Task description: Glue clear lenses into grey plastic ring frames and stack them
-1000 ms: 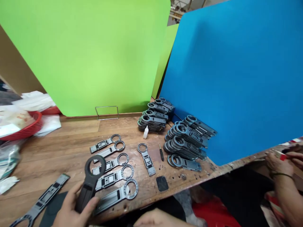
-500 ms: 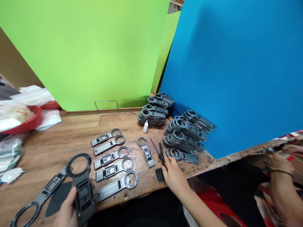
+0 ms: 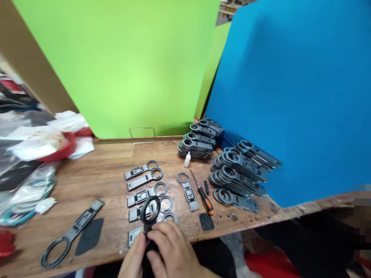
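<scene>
Head view. The left hand (image 3: 133, 256) and the right hand (image 3: 174, 251) close together on one dark held part (image 3: 147, 227), taken here as landmark. Its ring projects beyond the fingertips; its body lies between the hands, mostly covered by them. The left thumb lies along its left side, and the right fingers curl over it below the ring. The contact on the underside is hidden.

Beneath and beyond the held part lies a row of grey ring-ended parts (image 3: 140, 197) on the wooden table (image 3: 110, 166); the held part and the right hand block the view of the nearest ones. To the left of the held part, well apart, are a single loose part (image 3: 84, 223) and, just beside it, a dark sheet (image 3: 89, 237); farther left are a plastic bag (image 3: 31, 197) and a red basket (image 3: 65, 148). To its right lie another single part (image 3: 189, 195), an orange-handled screwdriver (image 3: 206, 200), a small black screwdriver (image 3: 206, 185) and a dark square pad (image 3: 206, 222).

Beyond it, to the right, a white bottle (image 3: 187, 159) stands before the far stack (image 3: 199, 144); the near stack (image 3: 237, 170) lies farther right. A green panel (image 3: 130, 69) closes off the far side, behind a wire frame (image 3: 143, 143); a blue panel (image 3: 290, 96) bounds the right.
</scene>
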The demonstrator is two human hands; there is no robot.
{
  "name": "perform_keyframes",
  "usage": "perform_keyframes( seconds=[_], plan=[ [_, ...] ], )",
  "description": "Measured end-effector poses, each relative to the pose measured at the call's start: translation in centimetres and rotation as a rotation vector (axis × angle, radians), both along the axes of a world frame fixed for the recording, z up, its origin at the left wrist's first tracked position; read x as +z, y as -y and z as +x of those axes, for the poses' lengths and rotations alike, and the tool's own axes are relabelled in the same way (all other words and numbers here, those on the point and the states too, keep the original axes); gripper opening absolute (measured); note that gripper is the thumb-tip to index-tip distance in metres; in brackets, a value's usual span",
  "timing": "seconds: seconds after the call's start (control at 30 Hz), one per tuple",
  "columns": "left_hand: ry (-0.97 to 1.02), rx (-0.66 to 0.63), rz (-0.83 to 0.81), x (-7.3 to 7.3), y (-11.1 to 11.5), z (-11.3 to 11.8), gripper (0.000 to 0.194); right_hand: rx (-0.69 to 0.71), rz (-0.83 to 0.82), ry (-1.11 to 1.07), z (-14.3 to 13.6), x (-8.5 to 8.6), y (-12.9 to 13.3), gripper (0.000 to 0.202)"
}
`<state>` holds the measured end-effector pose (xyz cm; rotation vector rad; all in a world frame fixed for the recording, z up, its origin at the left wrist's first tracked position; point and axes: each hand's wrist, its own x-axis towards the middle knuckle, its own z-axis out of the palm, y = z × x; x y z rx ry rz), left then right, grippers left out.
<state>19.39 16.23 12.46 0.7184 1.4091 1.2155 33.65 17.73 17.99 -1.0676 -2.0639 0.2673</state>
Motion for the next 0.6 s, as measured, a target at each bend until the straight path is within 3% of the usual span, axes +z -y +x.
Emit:
perform_keyframes(
  seconds=[0.1, 0.2, 0.33, 0.4, 0.5, 0.6],
  plan=[
    [0.05, 0.0, 0.0, 2.2, 0.1, 0.8, 0.045, 0.078, -0.137, -0.045, 0.2, 0.7, -0.5, 0.019],
    [0.083, 0.04, 0.025, 4.0, -0.7, 0.3, 0.055, 0.201, -0.215, -0.037, 0.3, 0.3, -0.5, 0.014],
    [0.081, 0.119, 0.082, 4.8, -1.7, -2.1, 0.056, 0.326, -0.144, -0.007, 0.5, -1.3, 0.1, 0.01],
    [0.084, 0.002, 0.112, 4.7, -1.5, -2.6, 0.054, 0.342, -0.022, -0.02, 0.7, -1.6, -0.1, 0.006],
    [0.144, -0.347, 0.135, 4.5, -0.8, -2.2, 0.054, 0.289, 0.119, -0.058, 0.8, -1.3, -0.9, 0.005],
    [0.186, -0.493, 0.161, 4.5, 0.0, -1.8, 0.062, 0.186, 0.075, -0.084, 0.5, -0.9, -1.7, 0.003]
  ],
)
